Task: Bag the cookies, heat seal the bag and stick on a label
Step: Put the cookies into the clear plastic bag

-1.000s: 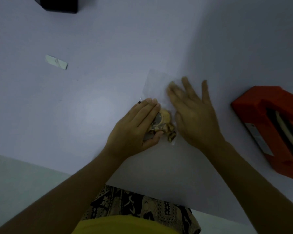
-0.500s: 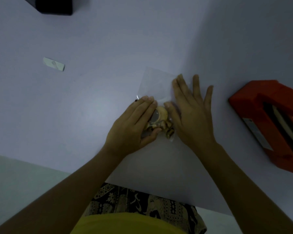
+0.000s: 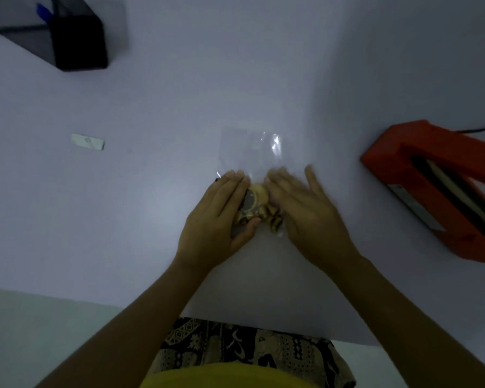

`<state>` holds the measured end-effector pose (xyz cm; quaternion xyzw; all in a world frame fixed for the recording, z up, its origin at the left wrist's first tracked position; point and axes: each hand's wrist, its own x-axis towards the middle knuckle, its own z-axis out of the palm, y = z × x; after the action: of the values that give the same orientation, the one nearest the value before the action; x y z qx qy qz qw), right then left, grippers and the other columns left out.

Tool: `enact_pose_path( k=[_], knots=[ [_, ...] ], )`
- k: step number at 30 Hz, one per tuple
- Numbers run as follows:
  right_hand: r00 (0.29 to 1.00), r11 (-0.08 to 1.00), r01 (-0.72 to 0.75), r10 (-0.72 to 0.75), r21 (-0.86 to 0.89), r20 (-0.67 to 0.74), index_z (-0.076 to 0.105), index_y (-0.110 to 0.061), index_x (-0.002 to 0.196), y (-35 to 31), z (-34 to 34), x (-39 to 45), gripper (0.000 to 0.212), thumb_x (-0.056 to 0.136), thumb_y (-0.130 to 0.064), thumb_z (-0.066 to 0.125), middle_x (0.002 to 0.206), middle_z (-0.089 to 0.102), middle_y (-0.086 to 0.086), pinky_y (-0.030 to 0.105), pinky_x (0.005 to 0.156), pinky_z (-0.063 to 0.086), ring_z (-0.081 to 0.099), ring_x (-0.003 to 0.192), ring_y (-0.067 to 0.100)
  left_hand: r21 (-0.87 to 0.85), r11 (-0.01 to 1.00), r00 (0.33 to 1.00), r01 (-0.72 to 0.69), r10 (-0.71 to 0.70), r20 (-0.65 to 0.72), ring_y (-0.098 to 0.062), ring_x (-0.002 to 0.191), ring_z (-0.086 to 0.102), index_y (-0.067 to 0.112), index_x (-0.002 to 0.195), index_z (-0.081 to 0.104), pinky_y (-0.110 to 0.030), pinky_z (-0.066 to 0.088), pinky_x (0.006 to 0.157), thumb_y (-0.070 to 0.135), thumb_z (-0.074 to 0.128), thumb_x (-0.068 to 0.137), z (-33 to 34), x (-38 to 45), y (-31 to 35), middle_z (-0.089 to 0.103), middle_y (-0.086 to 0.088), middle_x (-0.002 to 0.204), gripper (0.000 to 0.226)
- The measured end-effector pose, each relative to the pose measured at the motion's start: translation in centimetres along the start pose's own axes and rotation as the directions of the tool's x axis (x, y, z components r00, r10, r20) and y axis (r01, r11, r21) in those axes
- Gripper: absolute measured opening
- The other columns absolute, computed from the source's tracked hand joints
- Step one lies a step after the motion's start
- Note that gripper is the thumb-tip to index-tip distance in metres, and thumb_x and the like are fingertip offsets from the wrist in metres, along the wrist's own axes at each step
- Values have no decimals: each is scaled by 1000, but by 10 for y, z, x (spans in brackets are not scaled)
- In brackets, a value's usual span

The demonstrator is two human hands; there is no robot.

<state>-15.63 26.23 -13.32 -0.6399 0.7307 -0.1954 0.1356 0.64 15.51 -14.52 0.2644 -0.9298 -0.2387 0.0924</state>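
On the table (image 3: 157, 219), cookies (image 3: 256, 204) sit bagged; the left hand (image 3: 219, 219) cups them, the right hand (image 3: 305, 211) presses the bag (image 3: 249, 152) flat. Sealing and labelling remain.

The tabletop (image 3: 157, 113) was a pale, plain white that read faintly bluish-grey in the dim light. The bag (image 3: 249, 152) was clear, with a bright white glint at its 1 o'clock corner. The cookies (image 3: 256, 201) inside were tan and golden, some striped with dark brown. At 3 o'clock, the heat sealer (image 3: 420, 175) was bright orange-red with a black slot and a grey strip along it. At 9 o'clock lay a white label (image 3: 88, 142). At 11 o'clock, the mesh holder (image 3: 67, 37) was black, with something blue inside. At 6 o'clock showed a yellow top (image 3: 235, 378) and black cloth (image 3: 249, 343) printed with tan patterns.
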Motion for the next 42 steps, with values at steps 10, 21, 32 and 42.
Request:
enact_pose_path(
  k=[10,21,32,42],
  knots=[
    [999,999,34,-34,-18,-32,63,-1,120,9,9,1,40,83,-8,48,127,63,15,59,111,24,56,123,26,10,999,999,-33,33,2,-22,108,58,8,112,69,-36,40,98,24,55,89,-23,21,0,67,-9,113,31],
    [996,1000,17,-18,-18,-87,65,-4,118,11,15,-2,36,92,-6,40,129,62,10,63,109,27,55,124,23,25,993,989,-116,113,97,-25,116,50,3,125,61,-22,35,104,15,52,96,-48,106,-54,60,-15,125,33],
    [989,998,-55,54,-2,-140,67,-5,115,0,15,2,35,87,-7,47,124,65,9,61,110,25,58,121,22,-160,721,738,675,-659,144,-6,73,61,17,105,58,-18,45,60,55,64,82,-63,72,1,59,13,77,45],
    [964,978,-210,206,-4,-169,68,-5,114,-28,10,5,36,87,-9,43,121,67,10,62,112,21,60,118,23,-449,474,650,757,-619,441,-17,81,70,14,95,69,-36,60,77,36,83,71,-61,70,1,71,-1,85,35]
  ],
)
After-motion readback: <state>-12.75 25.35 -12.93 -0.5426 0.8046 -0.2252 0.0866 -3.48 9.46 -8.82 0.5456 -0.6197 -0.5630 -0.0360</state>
